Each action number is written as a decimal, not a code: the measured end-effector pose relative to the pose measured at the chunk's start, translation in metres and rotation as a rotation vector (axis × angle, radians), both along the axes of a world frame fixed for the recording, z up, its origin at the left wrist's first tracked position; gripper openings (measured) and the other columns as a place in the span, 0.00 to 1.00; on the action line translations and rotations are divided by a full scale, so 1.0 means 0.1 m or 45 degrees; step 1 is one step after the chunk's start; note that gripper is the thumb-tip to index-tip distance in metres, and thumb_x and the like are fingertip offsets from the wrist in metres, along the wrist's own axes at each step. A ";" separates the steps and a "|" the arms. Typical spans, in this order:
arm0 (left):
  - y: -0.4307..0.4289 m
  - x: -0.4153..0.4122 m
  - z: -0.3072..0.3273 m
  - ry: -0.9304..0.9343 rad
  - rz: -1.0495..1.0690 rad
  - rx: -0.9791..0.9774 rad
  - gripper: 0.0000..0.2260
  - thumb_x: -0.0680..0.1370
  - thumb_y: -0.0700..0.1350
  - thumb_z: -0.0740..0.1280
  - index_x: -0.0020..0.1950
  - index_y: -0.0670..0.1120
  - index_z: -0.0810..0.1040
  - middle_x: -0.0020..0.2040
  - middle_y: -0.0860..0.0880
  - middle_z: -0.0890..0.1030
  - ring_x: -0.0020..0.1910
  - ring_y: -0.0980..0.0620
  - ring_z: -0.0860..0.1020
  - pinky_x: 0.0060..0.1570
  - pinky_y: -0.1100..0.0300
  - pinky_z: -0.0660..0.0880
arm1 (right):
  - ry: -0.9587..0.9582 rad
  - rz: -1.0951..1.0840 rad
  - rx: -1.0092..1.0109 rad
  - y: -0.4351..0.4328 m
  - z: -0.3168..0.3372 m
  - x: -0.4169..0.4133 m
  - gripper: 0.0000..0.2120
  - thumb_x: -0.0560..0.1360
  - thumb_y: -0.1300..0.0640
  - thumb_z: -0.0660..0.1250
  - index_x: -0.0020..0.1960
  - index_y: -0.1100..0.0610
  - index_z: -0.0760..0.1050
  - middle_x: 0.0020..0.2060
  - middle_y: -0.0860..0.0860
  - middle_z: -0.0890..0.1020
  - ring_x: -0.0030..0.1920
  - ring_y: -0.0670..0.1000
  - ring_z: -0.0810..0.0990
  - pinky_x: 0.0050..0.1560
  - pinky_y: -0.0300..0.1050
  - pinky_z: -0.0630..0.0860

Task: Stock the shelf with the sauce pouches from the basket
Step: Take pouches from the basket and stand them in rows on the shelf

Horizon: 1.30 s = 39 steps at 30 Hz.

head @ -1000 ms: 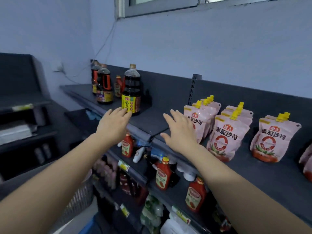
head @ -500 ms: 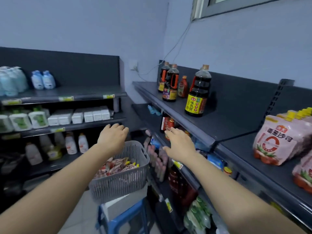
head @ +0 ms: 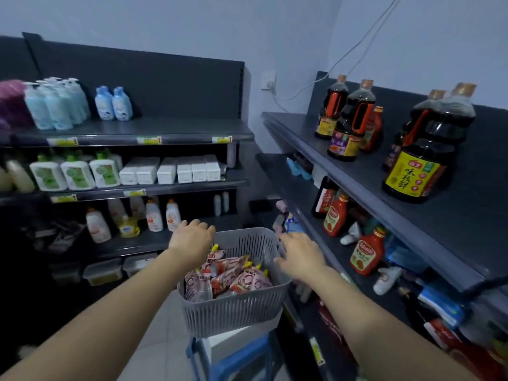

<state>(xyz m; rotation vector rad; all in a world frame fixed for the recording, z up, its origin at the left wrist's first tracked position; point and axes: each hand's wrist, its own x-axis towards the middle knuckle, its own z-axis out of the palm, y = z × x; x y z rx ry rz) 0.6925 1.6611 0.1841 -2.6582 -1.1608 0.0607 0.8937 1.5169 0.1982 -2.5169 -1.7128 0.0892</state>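
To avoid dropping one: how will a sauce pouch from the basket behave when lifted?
The pouches lie slumped and overlapping in the basket, so one will probably sag. The film looks glossy, perhaps slippery. The yellow cap seems the firmest hold.

The left hand (head: pixel 192 239) covers some sauce pouches (head: pixel 228 276); the basket (head: pixel 233 314) wall hides their lower halves. The shelf (head: pixel 368 174) runs off the right edge. Price tags (head: pixel 148 139) blur unreadably.
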 end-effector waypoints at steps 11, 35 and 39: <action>0.68 0.35 -0.93 0.115 0.096 -0.243 0.20 0.75 0.44 0.64 0.67 0.48 0.70 0.63 0.48 0.76 0.66 0.47 0.70 0.65 0.52 0.65 | 0.126 0.077 -0.259 0.85 -0.91 0.39 0.19 0.75 0.48 0.65 0.63 0.53 0.72 0.60 0.54 0.77 0.63 0.57 0.73 0.57 0.50 0.72; 1.50 1.51 -2.68 0.139 0.171 -0.624 0.23 0.75 0.36 0.60 0.71 0.45 0.65 0.67 0.45 0.74 0.66 0.43 0.71 0.63 0.51 0.68 | 0.542 0.067 -0.538 2.18 -2.85 0.97 0.24 0.75 0.49 0.66 0.69 0.54 0.68 0.66 0.53 0.74 0.66 0.55 0.72 0.63 0.49 0.72; 1.61 1.60 -2.73 0.183 0.156 -0.599 0.16 0.73 0.34 0.62 0.60 0.44 0.75 0.58 0.44 0.79 0.58 0.43 0.76 0.52 0.54 0.73 | 0.546 0.089 -0.522 2.35 -3.09 0.96 0.30 0.76 0.51 0.67 0.74 0.54 0.62 0.71 0.54 0.69 0.71 0.57 0.67 0.69 0.51 0.68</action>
